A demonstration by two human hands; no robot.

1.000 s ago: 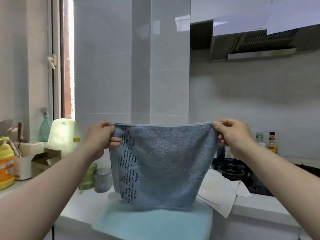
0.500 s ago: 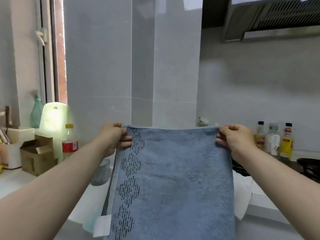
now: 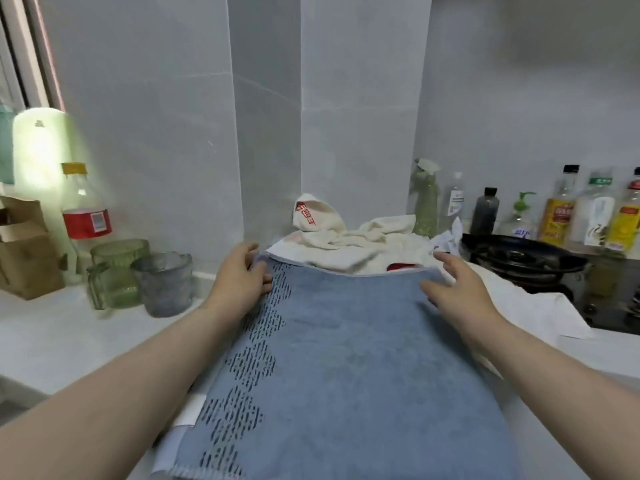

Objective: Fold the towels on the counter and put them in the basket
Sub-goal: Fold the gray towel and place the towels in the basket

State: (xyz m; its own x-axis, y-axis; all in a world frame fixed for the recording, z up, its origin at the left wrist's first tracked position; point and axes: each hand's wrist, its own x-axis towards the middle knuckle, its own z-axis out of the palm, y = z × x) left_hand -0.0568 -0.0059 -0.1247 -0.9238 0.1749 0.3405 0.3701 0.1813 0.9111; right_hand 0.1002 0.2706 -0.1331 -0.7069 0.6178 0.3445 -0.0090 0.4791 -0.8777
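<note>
blue towel laid flat, ready for its first fold

the blue towel (image 3: 346, 358) lies spread on the counter (image 3: 52, 334) in front of me, patterned band on my left. its far edge rests up on the heap of white towels (image 3: 349, 244). i want it flat so the halves meet cleanly, and this seems the roomiest patch between the jars (image 3: 162, 282) and the stove (image 3: 526, 258).

my left hand (image 3: 239, 275) pinches the far left corner, thumb on top and fingers curled against the cloth, to hold that edge taut and square. my right hand (image 3: 453, 289) is spread over the far right corner, fingers straight and gripping nothing. i cannot tell whether it touches the cloth or hangs just above it. my guess is that it is there to smooth the cloth down.

the far edge bows over the white heap, so that end may crease. i'd judge it needs drawing toward me before folding. no fold is made yet, and no basket is in view.
</note>
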